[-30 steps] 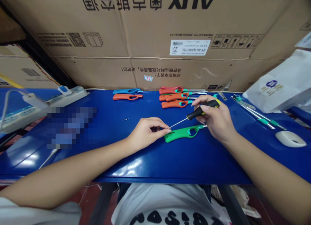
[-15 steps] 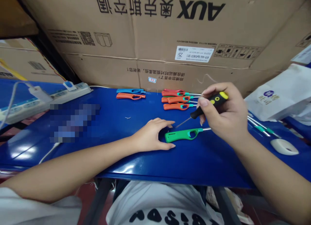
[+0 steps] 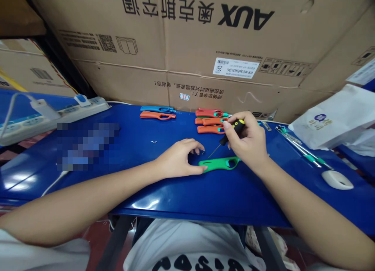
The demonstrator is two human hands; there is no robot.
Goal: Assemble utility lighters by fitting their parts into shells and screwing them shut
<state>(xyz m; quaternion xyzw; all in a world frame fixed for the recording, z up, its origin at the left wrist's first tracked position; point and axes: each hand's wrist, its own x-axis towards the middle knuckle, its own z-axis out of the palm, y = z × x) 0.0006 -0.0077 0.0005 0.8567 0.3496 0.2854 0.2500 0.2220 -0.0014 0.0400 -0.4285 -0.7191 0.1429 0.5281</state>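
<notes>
In the head view my right hand (image 3: 247, 136) grips a black-and-yellow screwdriver (image 3: 235, 127). Its thin shaft points down and left, the tip near the left end of a green lighter (image 3: 216, 164). That long-nosed lighter lies on the blue table, its metal tube largely hidden behind my right hand. My left hand (image 3: 183, 157) rests at the lighter's left end, thumb touching or very close to it, fingers curved and apart from the thumb. A tiny metal piece, perhaps a screw (image 3: 203, 153), shows by the left fingertips.
Several red and orange lighters (image 3: 209, 129) lie behind the green one. Blue (image 3: 156, 109) and orange casings (image 3: 156, 115) sit farther left. Small screws (image 3: 154, 141) lie mid-table. Metal tubes (image 3: 304, 152), a white oval object (image 3: 337, 180), a white bag (image 3: 331, 114) and a power strip (image 3: 70, 114) flank them.
My right hand has moved left with the screwdriver, its tip lower and nearer the green lighter. My left fingers have curled in, and the thumb has come up to the lighter's end.
</notes>
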